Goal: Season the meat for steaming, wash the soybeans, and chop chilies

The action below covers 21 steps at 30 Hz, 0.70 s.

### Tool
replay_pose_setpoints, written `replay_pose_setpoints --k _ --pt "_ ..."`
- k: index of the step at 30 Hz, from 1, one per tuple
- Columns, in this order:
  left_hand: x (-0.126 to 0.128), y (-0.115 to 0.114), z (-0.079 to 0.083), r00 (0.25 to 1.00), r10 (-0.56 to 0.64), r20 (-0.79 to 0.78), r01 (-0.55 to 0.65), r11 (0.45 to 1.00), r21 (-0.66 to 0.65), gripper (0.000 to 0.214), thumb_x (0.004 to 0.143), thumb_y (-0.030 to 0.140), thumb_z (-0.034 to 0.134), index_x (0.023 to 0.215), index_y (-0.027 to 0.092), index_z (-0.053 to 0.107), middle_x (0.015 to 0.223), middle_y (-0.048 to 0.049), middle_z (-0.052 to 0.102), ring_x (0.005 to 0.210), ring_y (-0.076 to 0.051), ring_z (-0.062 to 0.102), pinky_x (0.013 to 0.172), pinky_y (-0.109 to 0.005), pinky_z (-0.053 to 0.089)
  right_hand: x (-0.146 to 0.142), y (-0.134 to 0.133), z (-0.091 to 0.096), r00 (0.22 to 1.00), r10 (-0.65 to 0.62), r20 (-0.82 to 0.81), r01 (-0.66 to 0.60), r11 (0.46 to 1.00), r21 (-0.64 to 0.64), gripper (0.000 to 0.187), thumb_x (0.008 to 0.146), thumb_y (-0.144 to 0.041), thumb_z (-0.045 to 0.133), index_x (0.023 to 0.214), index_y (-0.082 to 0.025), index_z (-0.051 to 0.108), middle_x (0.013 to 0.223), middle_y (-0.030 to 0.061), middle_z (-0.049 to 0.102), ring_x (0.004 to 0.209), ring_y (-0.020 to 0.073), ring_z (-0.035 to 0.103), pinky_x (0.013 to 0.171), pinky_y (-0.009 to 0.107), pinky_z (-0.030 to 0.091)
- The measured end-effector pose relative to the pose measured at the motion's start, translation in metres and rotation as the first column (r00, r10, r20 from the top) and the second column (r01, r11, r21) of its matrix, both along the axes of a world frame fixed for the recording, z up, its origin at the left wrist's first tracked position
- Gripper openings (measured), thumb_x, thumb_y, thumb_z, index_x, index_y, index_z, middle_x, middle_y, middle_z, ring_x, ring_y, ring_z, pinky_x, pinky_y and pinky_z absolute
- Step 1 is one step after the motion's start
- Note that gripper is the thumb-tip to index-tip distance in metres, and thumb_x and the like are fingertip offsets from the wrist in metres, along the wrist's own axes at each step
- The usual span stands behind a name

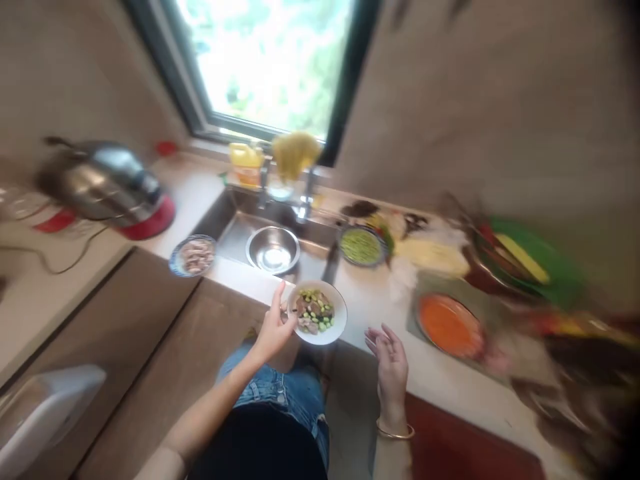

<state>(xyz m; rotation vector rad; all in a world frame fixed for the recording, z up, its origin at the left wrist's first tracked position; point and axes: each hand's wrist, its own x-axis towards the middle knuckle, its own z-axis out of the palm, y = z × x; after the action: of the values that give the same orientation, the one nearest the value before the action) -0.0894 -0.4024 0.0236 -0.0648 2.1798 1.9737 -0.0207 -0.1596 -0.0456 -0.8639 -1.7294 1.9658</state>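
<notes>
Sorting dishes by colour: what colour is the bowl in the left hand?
White: the bowl in the left hand, seen in the head view.

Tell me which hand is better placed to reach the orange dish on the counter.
Right, probably. The right hand is open, empty and nearer the orange dish; the left hand is busy holding the white bowl of food.

The left grip (274,330) reached forward on a bare, outstretched forearm, thumb and fingers pinching the bowl (342,313) at its rim, forefinger raised. The right grip (391,363) hovered open, fingers loosely curled, wrist straight.
</notes>
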Motion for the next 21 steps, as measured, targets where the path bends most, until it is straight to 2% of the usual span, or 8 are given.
replay_pose_setpoints --k 2,4,8,10,12,15,18,21 --pt "-0.011 -0.060 -0.001 0.997 0.075 0.004 -0.075 0.997 0.007 0.081 0.080 0.021 0.056 0.152 0.018 0.020 0.127 -0.0120 0.064 0.091 -0.017 0.068 0.081 -0.028 0.056 -0.061 -0.058 0.004 0.983 0.180 -0.043 -0.176 0.981 0.080 0.050 0.074 -0.050 0.069 0.112 -0.019 0.062 0.097 0.0084 0.070 0.096 0.0226 0.066 0.090 0.044 0.053" --pt "-0.019 -0.117 -0.005 0.984 0.178 -0.006 -0.178 0.984 0.026 0.081 0.080 0.020 0.055 0.153 0.019 0.019 0.133 -0.0123 0.060 0.101 -0.019 0.067 0.086 -0.029 0.054 -0.113 -0.120 0.011 0.940 0.333 -0.072 -0.320 0.936 0.150 0.049 0.076 -0.049 0.069 0.113 -0.019 0.062 0.099 0.0087 0.070 0.098 0.0227 0.066 0.093 0.045 0.051" --pt "-0.026 -0.210 -0.021 0.890 0.449 -0.080 -0.443 0.893 0.081 0.080 0.081 0.018 0.052 0.152 0.021 0.018 0.150 -0.0117 0.043 0.134 -0.023 0.047 0.102 -0.033 0.047 -0.180 -0.241 0.026 0.781 0.617 -0.095 -0.593 0.781 0.194 0.046 0.081 -0.048 0.066 0.117 -0.021 0.063 0.103 0.0083 0.070 0.101 0.0228 0.065 0.096 0.045 0.050" --pt "-0.025 -0.245 -0.028 0.797 0.594 -0.109 -0.591 0.805 0.059 0.076 0.081 0.019 0.052 0.151 0.021 0.022 0.154 -0.0113 0.036 0.141 -0.024 0.038 0.110 -0.037 0.040 -0.197 -0.294 0.030 0.672 0.733 -0.105 -0.713 0.679 0.175 0.045 0.082 -0.049 0.064 0.117 -0.021 0.063 0.102 0.0080 0.070 0.101 0.0232 0.065 0.092 0.044 0.053" --pt "-0.023 -0.275 -0.035 0.684 0.719 -0.119 -0.724 0.689 -0.001 0.072 0.082 0.020 0.053 0.149 0.021 0.027 0.156 -0.0110 0.032 0.145 -0.026 0.030 0.116 -0.041 0.032 -0.208 -0.341 0.033 0.561 0.822 -0.093 -0.808 0.569 0.154 0.045 0.082 -0.049 0.064 0.117 -0.022 0.063 0.101 0.0079 0.071 0.100 0.0235 0.066 0.089 0.044 0.054" --pt "-0.020 -0.314 -0.044 0.524 0.842 -0.125 -0.851 0.524 -0.036 0.071 0.082 0.021 0.056 0.148 0.022 0.031 0.157 -0.0110 0.030 0.147 -0.027 0.024 0.120 -0.045 0.023 -0.219 -0.399 0.038 0.401 0.916 -0.027 -0.903 0.400 0.157 0.042 0.083 -0.049 0.064 0.116 -0.023 0.064 0.103 0.0073 0.071 0.100 0.0236 0.065 0.092 0.045 0.053" --pt "-0.017 -0.350 -0.055 0.371 0.923 -0.106 -0.928 0.373 0.006 0.073 0.081 0.023 0.060 0.148 0.022 0.031 0.156 -0.0110 0.032 0.143 -0.027 0.032 0.119 -0.044 0.026 -0.225 -0.444 0.041 0.237 0.971 0.033 -0.963 0.231 0.139 0.037 0.082 -0.046 0.064 0.113 -0.026 0.065 0.102 0.0055 0.071 0.099 0.0234 0.066 0.093 0.043 0.052" --pt "-0.015 -0.383 -0.068 0.216 0.975 -0.053 -0.976 0.218 0.025 0.077 0.080 0.026 0.062 0.149 0.022 0.029 0.155 -0.0119 0.032 0.137 -0.029 0.043 0.112 -0.044 0.039 -0.230 -0.480 0.035 0.068 0.996 0.066 -0.997 0.065 0.048 0.037 0.079 -0.048 0.066 0.110 -0.028 0.066 0.098 0.0041 0.071 0.095 0.0228 0.067 0.088 0.040 0.055"
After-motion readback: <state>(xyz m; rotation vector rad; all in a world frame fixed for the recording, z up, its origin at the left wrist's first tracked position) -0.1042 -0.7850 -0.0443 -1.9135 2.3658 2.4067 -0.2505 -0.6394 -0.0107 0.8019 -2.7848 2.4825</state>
